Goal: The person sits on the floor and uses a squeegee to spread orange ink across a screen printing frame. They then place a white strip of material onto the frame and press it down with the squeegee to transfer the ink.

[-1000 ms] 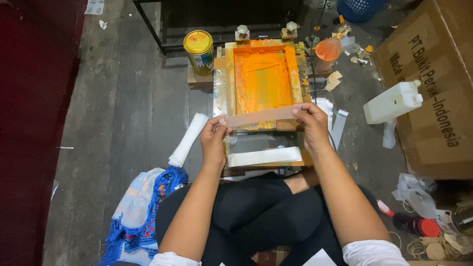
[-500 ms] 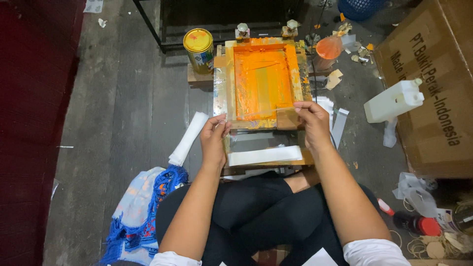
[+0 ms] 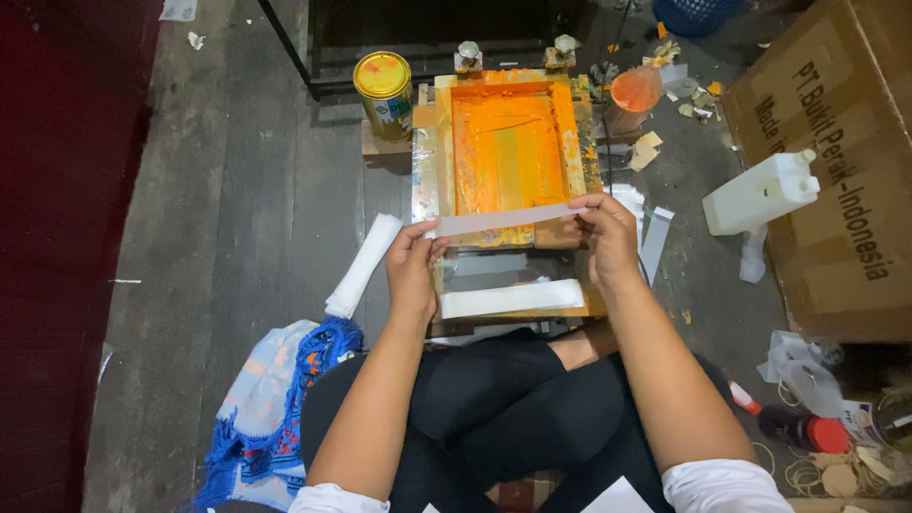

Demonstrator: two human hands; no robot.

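Since 0.5 s ago both hands lifted off the orange screen-printing frame [image 3: 508, 157], and now left hand [image 3: 413, 261] and right hand [image 3: 603, 228] pinch the ends of a thin white strip [image 3: 503, 219], light and floppy, best held taut by its 2 ends.

I am holding a white paper strip [image 3: 503, 219] by its ends, left hand [image 3: 413, 258] and right hand [image 3: 603, 228] pinching, above the orange-inked screen frame [image 3: 508, 152]; another white strip [image 3: 511, 298] is lying below.
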